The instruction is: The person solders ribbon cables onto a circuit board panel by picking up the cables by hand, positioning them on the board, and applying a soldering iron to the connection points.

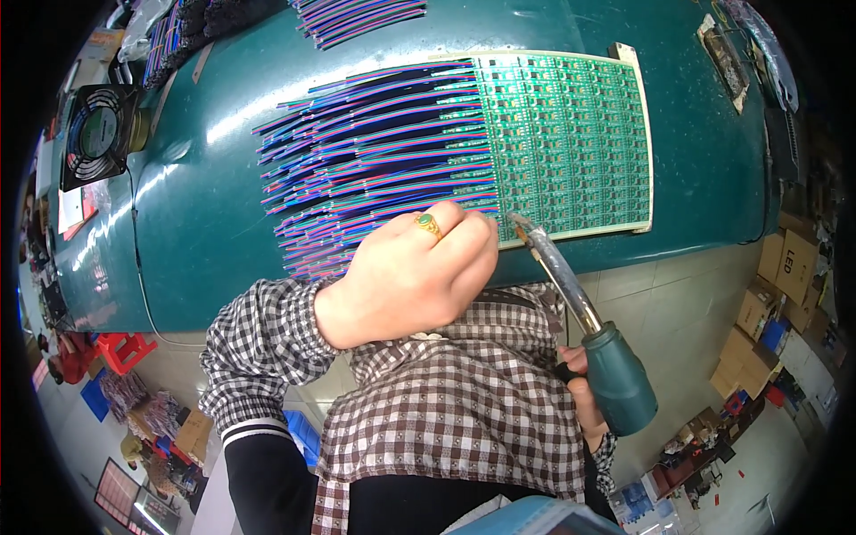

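My left hand (419, 272) is closed, fingers curled and pressed together, just left of the circuit board panel's near corner. Its fingertips are hidden from above, so what they pinch does not show. Beneath and beyond it lie multicoloured wires (383, 169) in rows, their right ends meeting the left side of the green circuit board panel (571, 143). My right hand (584, 392) is wrapped around the green handle of a soldering iron (620, 379), mostly hidden behind it. The iron's tip reaches up to the panel's near left corner, close to my left fingers; contact is unclear.
The panel rests in a pale frame (644, 143) on a green table (201, 232). A black fan (98, 134) with a cable stands at the left. More wire bundles (361, 18) lie at the far side. A worn metal holder (720, 62) sits far right; cardboard boxes (785, 267) stand beyond.
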A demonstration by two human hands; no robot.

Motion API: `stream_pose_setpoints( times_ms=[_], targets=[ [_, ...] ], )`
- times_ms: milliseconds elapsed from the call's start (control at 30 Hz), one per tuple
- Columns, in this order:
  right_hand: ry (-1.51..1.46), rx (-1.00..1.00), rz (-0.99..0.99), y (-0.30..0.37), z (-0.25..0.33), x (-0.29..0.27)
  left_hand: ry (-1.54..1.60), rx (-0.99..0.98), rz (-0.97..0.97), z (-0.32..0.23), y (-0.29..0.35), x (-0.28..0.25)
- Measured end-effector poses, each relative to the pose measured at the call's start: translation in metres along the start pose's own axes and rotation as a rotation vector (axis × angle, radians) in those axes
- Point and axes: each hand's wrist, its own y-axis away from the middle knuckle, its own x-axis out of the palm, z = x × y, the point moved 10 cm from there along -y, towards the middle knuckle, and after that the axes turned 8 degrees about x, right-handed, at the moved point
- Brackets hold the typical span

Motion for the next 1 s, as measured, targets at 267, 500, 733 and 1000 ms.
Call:
stream_pose_setpoints(
  times_ms=[267, 500, 733, 1000],
  targets=[
    [-0.138, 0.100, -0.084, 0.003, 0.001, -0.003, -0.001, 0.012, 0.005, 0.001, -0.002, -0.001],
    [-0.076, 0.006, -0.041, 0.005, -0.003, -0.003, 0.029, 0.027, 0.017, 0.002, 0.000, 0.002],
    [-0.054, 0.003, 0.007, 0.006, -0.008, 0.000, 0.072, 0.034, 0.011, 0.004, -0.001, 0.001],
    [-0.038, 0.014, 0.028, 0.006, -0.011, 0.002, 0.078, 0.029, 0.031, 0.006, -0.001, 0.002]
  ],
)
